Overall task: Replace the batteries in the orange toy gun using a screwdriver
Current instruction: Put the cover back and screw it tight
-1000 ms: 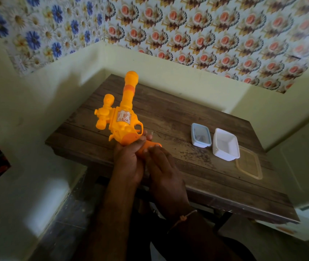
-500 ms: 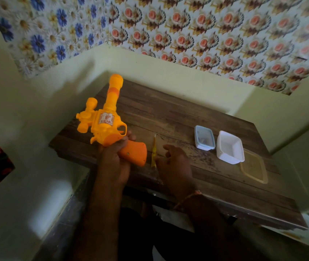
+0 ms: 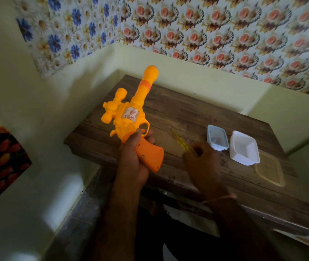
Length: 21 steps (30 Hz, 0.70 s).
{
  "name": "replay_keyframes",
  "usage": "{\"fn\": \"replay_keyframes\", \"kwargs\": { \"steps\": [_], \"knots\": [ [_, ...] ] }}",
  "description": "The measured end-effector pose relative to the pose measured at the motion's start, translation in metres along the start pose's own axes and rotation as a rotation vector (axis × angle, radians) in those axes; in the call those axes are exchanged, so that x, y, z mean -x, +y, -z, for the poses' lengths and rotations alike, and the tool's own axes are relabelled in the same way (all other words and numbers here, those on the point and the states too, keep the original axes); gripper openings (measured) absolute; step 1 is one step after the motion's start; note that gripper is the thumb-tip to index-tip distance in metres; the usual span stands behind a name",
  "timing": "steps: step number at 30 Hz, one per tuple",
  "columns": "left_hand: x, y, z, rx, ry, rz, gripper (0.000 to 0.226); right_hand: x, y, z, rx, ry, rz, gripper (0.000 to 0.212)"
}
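The gun [image 3: 131,117] is held up over the worktop's [image 3: 187,113] left near part, barrel pointing far, the left hand [image 3: 133,162] wrapped round its handle so the handle's screw faces up, probably for access. The right hand [image 3: 200,161], just right of it, pinches the yellow screwdriver [image 3: 180,140], tip pointing far. Further right sit a lidded box [image 3: 217,137], a white tub [image 3: 244,147] and a loose lid [image 3: 269,171], likely for parts.
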<state>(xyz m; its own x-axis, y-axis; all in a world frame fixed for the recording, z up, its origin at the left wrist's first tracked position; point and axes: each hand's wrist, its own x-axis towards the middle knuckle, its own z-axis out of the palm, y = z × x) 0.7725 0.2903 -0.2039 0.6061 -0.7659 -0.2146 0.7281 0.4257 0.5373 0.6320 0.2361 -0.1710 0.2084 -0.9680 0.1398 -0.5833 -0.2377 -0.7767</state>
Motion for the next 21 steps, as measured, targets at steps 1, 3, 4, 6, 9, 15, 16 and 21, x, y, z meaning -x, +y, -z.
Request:
{"fn": "replay_keyframes", "kwargs": {
  "steps": [1,3,4,6,9,15,16,21],
  "knots": [
    [0.001,0.0,-0.003,0.005,-0.009,0.014,0.049,0.004,-0.005,0.014,-0.098,0.021,0.022,0.019],
    [0.004,-0.003,-0.008,0.026,-0.045,0.065,0.049,0.016,-0.019,0.041,-0.309,0.049,0.075,0.012],
    [0.006,-0.004,-0.01,0.03,-0.069,0.095,0.049,0.023,-0.027,0.052,-0.428,0.051,0.088,0.008],
    [0.009,-0.008,-0.014,0.039,-0.112,0.136,0.044,0.036,-0.038,0.064,-0.677,0.019,0.113,0.013],
    [0.017,-0.017,-0.024,0.009,-0.103,0.167,0.036,0.056,-0.044,0.066,-0.732,-0.006,0.178,0.01],
    [0.028,-0.033,-0.028,-0.165,-0.047,0.202,0.082,0.075,-0.036,0.057,-0.687,0.062,0.182,0.015],
    [0.029,-0.035,-0.028,-0.187,-0.063,0.199,0.096,0.076,-0.036,0.056,-0.681,0.066,0.186,0.012],
    [0.029,-0.035,-0.027,-0.15,-0.07,0.2,0.087,0.077,-0.036,0.054,-0.624,0.073,0.23,0.008]
  ]
}}
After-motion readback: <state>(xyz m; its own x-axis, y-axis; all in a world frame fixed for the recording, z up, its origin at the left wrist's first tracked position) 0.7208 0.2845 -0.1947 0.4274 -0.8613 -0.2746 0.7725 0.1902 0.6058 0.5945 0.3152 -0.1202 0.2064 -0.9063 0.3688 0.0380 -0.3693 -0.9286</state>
